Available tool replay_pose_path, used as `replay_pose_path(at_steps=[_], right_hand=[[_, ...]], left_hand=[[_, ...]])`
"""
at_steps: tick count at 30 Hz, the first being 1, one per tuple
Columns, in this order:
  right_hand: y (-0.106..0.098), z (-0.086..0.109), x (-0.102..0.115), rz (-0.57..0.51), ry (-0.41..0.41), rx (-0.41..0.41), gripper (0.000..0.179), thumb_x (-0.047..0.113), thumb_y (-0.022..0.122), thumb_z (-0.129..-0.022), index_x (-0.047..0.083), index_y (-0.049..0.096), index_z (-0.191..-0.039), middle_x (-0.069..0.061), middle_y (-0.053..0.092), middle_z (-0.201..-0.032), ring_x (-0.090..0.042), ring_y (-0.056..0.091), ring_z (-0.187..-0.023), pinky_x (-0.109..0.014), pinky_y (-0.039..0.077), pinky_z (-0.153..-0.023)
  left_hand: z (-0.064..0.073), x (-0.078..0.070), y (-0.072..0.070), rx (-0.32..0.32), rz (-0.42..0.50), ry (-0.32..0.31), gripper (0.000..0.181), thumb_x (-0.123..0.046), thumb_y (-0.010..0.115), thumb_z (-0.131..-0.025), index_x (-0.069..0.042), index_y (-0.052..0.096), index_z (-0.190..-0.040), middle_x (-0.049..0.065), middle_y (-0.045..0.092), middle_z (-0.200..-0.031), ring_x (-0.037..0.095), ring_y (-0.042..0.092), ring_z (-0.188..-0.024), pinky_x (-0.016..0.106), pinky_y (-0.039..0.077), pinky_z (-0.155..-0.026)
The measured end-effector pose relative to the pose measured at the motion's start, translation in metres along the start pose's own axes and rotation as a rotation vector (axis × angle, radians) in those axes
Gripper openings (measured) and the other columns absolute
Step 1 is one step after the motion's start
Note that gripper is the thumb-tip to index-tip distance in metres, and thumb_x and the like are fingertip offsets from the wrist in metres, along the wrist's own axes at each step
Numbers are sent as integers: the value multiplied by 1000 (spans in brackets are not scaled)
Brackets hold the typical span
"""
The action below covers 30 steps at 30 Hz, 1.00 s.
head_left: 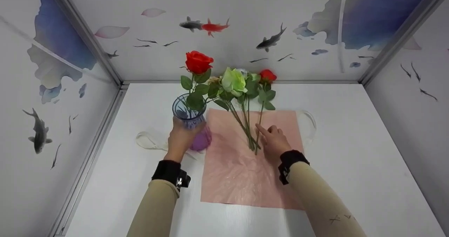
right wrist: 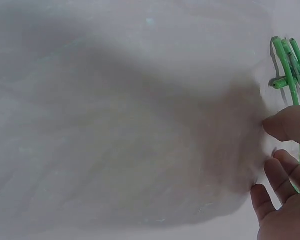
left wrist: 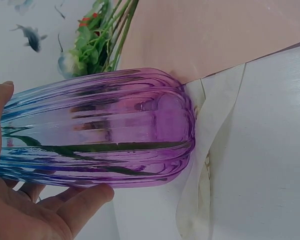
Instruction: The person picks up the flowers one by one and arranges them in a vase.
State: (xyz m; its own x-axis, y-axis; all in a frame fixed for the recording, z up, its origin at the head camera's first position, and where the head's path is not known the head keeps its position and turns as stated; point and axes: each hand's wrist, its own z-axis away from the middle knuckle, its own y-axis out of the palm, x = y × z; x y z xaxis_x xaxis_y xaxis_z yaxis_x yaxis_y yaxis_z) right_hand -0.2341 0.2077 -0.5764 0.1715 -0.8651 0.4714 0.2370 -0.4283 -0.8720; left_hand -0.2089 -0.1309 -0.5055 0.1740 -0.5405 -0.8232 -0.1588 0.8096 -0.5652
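By the left edge of a pink sheet [head_left: 231, 184], the left grip [head_left: 181, 137] is curled round a blue-and-purple glass vase [left wrist: 100, 125] holding a red rose [head_left: 199, 62]; the right grip [head_left: 275, 142], fingers loosely parted, is beside flower stems [head_left: 249, 138] lying over the sheet.

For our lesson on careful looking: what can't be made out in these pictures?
- Head: the whitish bloom, mostly behind the green flower.
- Left wrist: rim of the glass vase, beyond the left edge.
- Right wrist: much of the green stems, hidden by right hand and frame edge.
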Motion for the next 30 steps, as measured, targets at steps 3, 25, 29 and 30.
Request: replay_pose_path(at_steps=[3,25,29,30], right_hand=[[1,0,0,37,-27,7,51,10,48,-107,19,43,-157,-17,41,-112,-31,35,-96,-47,33,-82],[-7,-4,-2,-194,93,-178,23,10,56,-105,-4,66,-119,-22,58,-118,-38,61,-111,-50,50,-97],[-13,-6,-2,-239,159,-225,21,6,57,-103,-4,66,-119,-23,62,-115,-38,61,-110,-50,50,-96],[-14,-6,-2,-254,172,-233,21,5,57,-103,-5,64,-120,-23,63,-116,-38,62,-109,-50,50,-95]], left_hand=[[0,-1,0,6,-3,-7,101,-56,75,-85,-7,21,-156,22,55,-145,46,57,-128,61,46,-103],[-2,-2,0,16,-29,-31,105,-59,73,-84,-5,20,-156,21,53,-147,45,56,-129,61,46,-102],[-2,-2,-1,18,-17,-31,103,-57,74,-84,-6,20,-156,21,53,-147,46,55,-129,62,45,-104],[-2,-2,-1,20,-15,-32,103,-57,74,-84,-6,20,-156,21,53,-147,46,55,-129,62,45,-104]])
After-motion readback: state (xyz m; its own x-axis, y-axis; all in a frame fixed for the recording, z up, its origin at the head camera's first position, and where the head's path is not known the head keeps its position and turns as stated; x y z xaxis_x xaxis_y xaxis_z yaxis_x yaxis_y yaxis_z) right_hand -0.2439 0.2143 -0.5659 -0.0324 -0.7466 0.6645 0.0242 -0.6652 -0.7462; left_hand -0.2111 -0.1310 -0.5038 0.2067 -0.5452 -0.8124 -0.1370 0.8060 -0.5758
